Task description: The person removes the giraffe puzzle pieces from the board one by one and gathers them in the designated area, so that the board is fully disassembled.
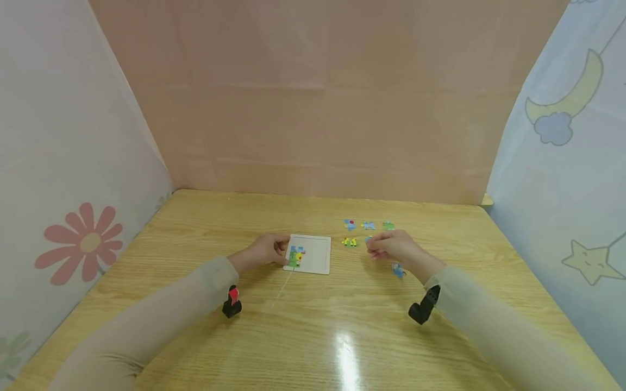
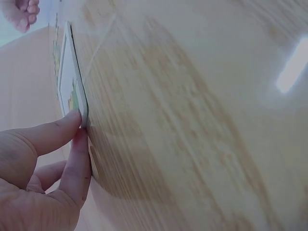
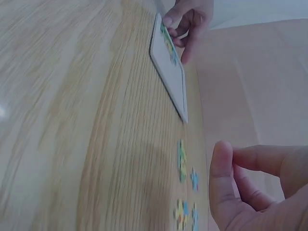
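Note:
My left hand (image 1: 268, 248) pinches the left edge of a white puzzle tray (image 1: 317, 255) between thumb and forefinger, plain in the left wrist view. Joined green, yellow and blue jigsaw pieces (image 1: 295, 257) fill the tray's lower left part. My right hand (image 1: 393, 247) hovers over the table right of the tray, its fingers bent and fingertips close together. No piece shows between them in the right wrist view. A partly covered jigsaw piece (image 1: 368, 238) lies by its fingertips. Left of it is a yellow-green piece (image 1: 349, 242).
Behind the right hand lie a blue piece with a red spot (image 1: 349, 224), a light blue piece (image 1: 368, 225) and a green piece (image 1: 388, 225). Another blue piece (image 1: 398, 270) is below that hand. Fabric walls border the wooden table (image 1: 303, 331).

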`<state>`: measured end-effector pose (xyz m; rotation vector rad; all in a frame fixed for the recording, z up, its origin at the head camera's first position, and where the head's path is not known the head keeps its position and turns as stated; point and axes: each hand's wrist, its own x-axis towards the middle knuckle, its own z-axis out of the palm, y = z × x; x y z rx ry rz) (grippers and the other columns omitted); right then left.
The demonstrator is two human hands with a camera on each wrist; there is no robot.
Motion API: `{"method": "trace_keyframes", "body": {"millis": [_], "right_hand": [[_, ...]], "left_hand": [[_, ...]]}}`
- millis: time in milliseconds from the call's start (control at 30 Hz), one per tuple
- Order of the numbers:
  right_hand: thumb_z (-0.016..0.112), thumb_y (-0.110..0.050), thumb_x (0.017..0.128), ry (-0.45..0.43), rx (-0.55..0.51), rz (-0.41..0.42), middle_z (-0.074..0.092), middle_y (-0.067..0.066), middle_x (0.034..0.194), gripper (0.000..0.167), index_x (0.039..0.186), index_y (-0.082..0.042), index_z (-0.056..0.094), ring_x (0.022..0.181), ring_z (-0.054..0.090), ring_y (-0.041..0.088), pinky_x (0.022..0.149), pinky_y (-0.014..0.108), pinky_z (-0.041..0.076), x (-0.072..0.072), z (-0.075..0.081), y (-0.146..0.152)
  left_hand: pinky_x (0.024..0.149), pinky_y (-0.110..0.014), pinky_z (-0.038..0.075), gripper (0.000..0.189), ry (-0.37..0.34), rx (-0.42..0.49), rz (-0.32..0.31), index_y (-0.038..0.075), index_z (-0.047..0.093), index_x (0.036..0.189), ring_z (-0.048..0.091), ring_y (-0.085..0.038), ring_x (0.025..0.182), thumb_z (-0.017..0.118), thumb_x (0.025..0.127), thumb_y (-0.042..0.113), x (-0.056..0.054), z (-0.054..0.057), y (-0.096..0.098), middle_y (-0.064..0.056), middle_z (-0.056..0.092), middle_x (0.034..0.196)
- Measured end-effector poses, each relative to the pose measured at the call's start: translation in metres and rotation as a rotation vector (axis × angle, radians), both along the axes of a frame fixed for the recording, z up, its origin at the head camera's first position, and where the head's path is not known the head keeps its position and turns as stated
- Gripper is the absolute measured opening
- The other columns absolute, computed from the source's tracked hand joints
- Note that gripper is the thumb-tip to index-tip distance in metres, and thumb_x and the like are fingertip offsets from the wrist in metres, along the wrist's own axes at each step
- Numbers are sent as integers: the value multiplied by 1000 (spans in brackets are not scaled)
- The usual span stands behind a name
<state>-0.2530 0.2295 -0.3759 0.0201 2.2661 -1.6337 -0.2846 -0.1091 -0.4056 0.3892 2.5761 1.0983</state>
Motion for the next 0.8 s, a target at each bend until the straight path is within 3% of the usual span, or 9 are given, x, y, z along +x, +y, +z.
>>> {"method": "trace_keyframes", "body": {"millis": [367, 600, 800], "right_hand": [[61, -4, 94, -46, -71, 78, 71, 20, 100, 32, 119, 15, 58, 77, 70, 16, 82, 32, 58, -24, -9, -69], [66, -5, 91, -59, 17, 72, 73, 13, 93, 24, 109, 9, 68, 75, 67, 14, 75, 29, 59, -39, -20, -108], [68, -2, 87, -68, 89, 87, 73, 15, 93, 19, 102, 9, 70, 76, 68, 16, 75, 28, 59, -40, -17, -129]], "left_hand": [[60, -21, 37, 71, 12, -49, 19, -3, 45, 141, 45, -15, 78, 79, 80, 8, 1, 3, 4, -6, 52, 93], [60, -23, 34, 69, 43, -52, 38, -3, 48, 139, 43, -15, 76, 80, 80, 12, 2, 0, 7, -4, 49, 85], [61, -24, 31, 68, 56, -79, 33, -4, 48, 139, 42, -15, 75, 79, 81, 13, 3, 2, 8, -3, 46, 82]]}}
